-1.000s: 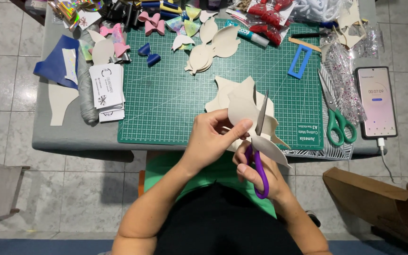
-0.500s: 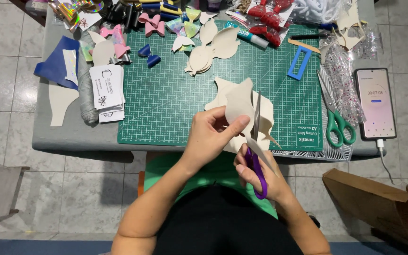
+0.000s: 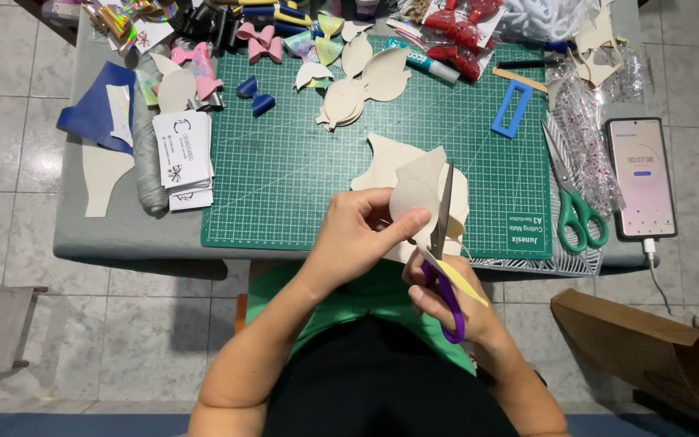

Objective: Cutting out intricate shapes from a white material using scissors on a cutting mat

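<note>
Your left hand (image 3: 357, 239) pinches a cream cut-out piece (image 3: 416, 194) between thumb and fingers, holding it up over the near edge of the green cutting mat (image 3: 285, 170). Your right hand (image 3: 446, 295) is closed through the loops of the purple-handled scissors (image 3: 444, 251), whose blades point away from you and lie against the right edge of that piece. A thin yellowish strip (image 3: 459, 279) hangs off the piece across your right hand.

Under the piece, more cream sheet material (image 3: 382, 158) lies on the mat, and a stack of cream petal shapes (image 3: 362, 85) sits farther back. Right of your hands, green-handled scissors (image 3: 576, 210) rest at the mat's edge beside a phone (image 3: 641, 178) on the grey bench (image 3: 123, 226). A blue rectangular frame (image 3: 513, 108) lies behind them. To the left lie white cards (image 3: 181, 154) and a blue sheet (image 3: 95, 113); small bows (image 3: 256, 48) crowd the far edge.
</note>
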